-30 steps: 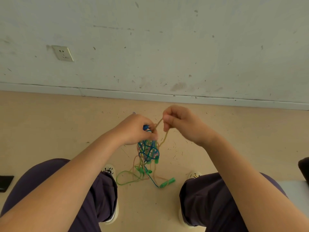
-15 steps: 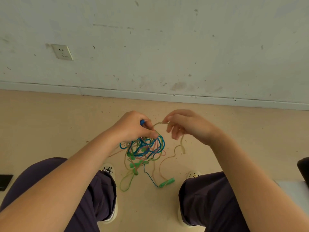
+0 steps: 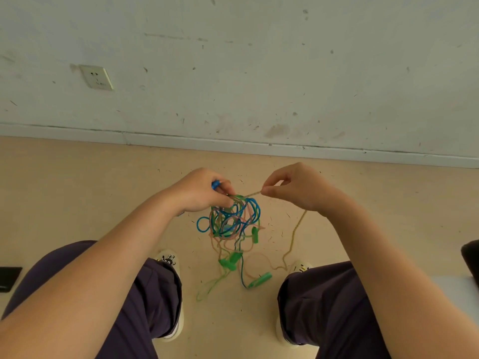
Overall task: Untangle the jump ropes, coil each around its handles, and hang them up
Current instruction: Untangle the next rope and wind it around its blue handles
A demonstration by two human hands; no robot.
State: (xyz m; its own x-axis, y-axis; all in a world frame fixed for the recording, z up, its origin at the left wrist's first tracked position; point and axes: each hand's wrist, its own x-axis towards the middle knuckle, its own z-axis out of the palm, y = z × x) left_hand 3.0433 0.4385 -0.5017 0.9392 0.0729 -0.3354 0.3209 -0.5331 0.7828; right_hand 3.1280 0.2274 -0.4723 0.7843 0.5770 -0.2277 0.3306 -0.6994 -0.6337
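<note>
A black flat object (image 3: 9, 277) lies on the floor (image 3: 77, 193) at the far left, and a wall socket (image 3: 96, 77) sits on the scuffed wall (image 3: 259, 60) above it. My left knee, in dark purple trousers (image 3: 145, 288), covers most of my left shoe (image 3: 168, 260). My left hand (image 3: 199, 193) is curled around the top of the tangle of jump ropes (image 3: 233, 218), with a blue handle (image 3: 215, 184) poking out between my fingers. The tangle hangs below that hand, above the floor between my knees: blue, green and pinkish cords looped through one another. One green handle (image 3: 255, 234) dangles at the tangle's right side, another green handle (image 3: 230, 261) hangs lower, and a third green handle (image 3: 260, 279) lies lowest, near my right knee; I cannot tell whether it touches the floor. From the tangle's top a tan cord (image 3: 295, 234) runs to my right hand (image 3: 298, 190), which pinches it between thumb and forefinger. The cord then drops past my wrist towards my right shoe (image 3: 302, 266). A pale surface (image 3: 456, 288) shows at the far right edge.
</note>
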